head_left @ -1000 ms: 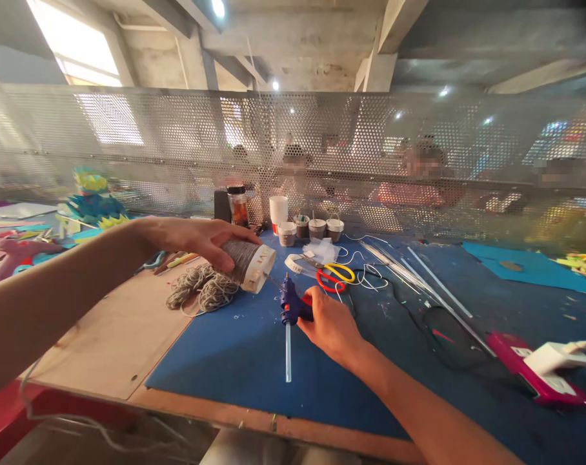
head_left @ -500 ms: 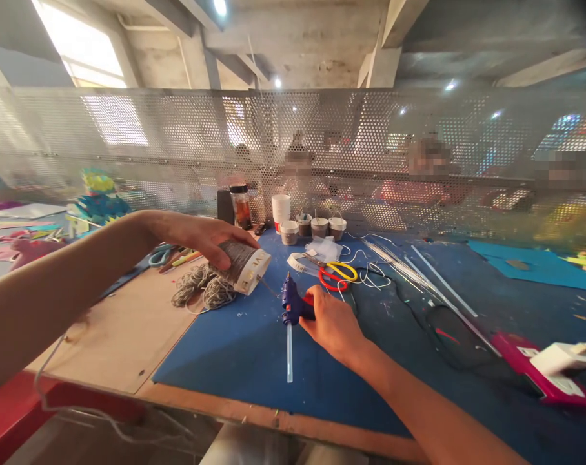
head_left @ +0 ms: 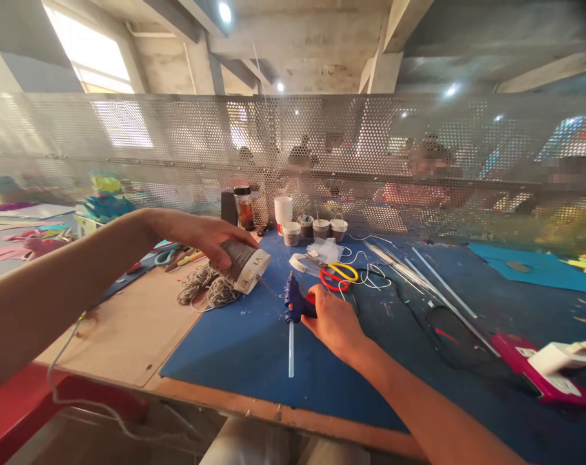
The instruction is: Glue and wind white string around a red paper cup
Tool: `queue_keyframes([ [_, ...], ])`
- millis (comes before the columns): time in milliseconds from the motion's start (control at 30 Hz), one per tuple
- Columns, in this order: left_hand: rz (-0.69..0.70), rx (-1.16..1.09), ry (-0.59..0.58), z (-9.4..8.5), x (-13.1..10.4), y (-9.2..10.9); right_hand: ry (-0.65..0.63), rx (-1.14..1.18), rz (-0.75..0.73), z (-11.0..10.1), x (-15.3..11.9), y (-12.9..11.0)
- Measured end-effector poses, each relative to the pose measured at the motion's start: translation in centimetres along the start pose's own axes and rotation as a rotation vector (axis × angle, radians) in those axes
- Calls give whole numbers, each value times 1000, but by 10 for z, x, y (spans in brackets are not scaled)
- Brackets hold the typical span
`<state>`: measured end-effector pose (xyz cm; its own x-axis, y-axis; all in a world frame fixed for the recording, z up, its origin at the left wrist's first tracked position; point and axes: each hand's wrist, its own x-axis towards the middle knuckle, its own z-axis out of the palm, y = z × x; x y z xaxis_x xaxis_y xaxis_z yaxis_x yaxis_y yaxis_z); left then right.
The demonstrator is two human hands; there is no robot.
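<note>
My left hand (head_left: 206, 239) grips a cup wrapped in grey cord (head_left: 237, 256), tilted on its side, with a pale lettered band facing right. A thin strand runs from the band toward the glue gun. My right hand (head_left: 334, 323) is closed round the handle of a dark blue glue gun (head_left: 294, 303), whose nozzle points away from me. A clear glue stick (head_left: 291, 349) sticks out of its back end. Coils of grey cord (head_left: 208, 287) lie below the cup. Scissors with red and yellow handles (head_left: 341, 274) rest beyond my right hand.
Several small cups (head_left: 321, 228) and a jar (head_left: 243, 208) stand before a perforated metal screen (head_left: 177, 129). Glue sticks (head_left: 443, 282), white cord and a magenta power strip (head_left: 539, 368) lie on the right. People are partly visible behind the screen.
The view has shifted slightly, so the table items sit a little lower and further right. Both hands keep their holds, with the cup and glue gun nearly unmoved.
</note>
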<state>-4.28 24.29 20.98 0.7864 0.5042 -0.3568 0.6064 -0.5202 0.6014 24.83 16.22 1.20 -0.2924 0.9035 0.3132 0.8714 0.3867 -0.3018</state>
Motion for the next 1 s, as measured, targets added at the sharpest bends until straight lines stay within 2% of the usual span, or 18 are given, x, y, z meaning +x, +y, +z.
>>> queue_keyframes([
  [333,58,-14,-18,3,-5,3,25,-30,-8,0,0,1],
  [733,-40,-88,-22,0,-4,2,30,-32,-8,1,0,2],
  [1000,-41,-74,-31,-1,-3,3,43,-34,-18,2,0,2],
])
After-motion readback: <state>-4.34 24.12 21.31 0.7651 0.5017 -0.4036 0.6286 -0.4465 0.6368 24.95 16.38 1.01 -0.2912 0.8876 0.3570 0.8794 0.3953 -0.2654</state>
